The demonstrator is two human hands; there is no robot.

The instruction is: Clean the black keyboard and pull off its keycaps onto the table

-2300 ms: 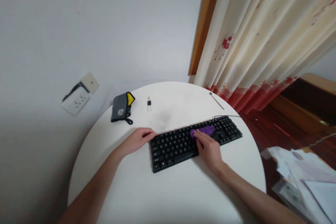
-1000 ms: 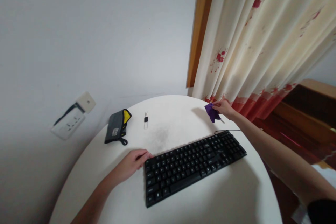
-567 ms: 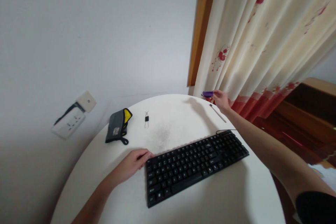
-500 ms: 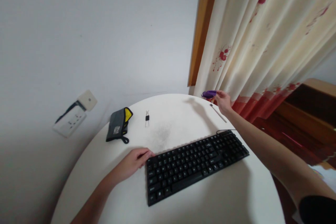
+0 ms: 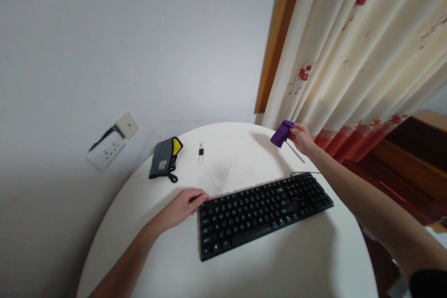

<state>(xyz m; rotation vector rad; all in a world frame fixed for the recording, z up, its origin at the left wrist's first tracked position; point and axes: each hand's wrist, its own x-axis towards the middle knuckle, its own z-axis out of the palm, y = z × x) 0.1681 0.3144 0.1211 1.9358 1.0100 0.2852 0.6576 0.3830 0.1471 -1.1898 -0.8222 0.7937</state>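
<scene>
I've got the right grip [image 5: 302, 138] pinching the thin purple cloth [image 5: 282, 134] by one end, apparently raised above the round white counter [image 5: 174, 260]. Nearer me than that grip lies the long black plastic keyboard [image 5: 265, 212], and a slim pale stick [image 5: 296, 152] runs just beneath. The left grip [image 5: 185, 204] touches the keyboard's far-left corner; whether it clamps, I can't tell. Progress, as I judge it: keys uncovered, cloth not yet set down, grey smudge [image 5: 220, 172] showing beyond the left grip.
</scene>
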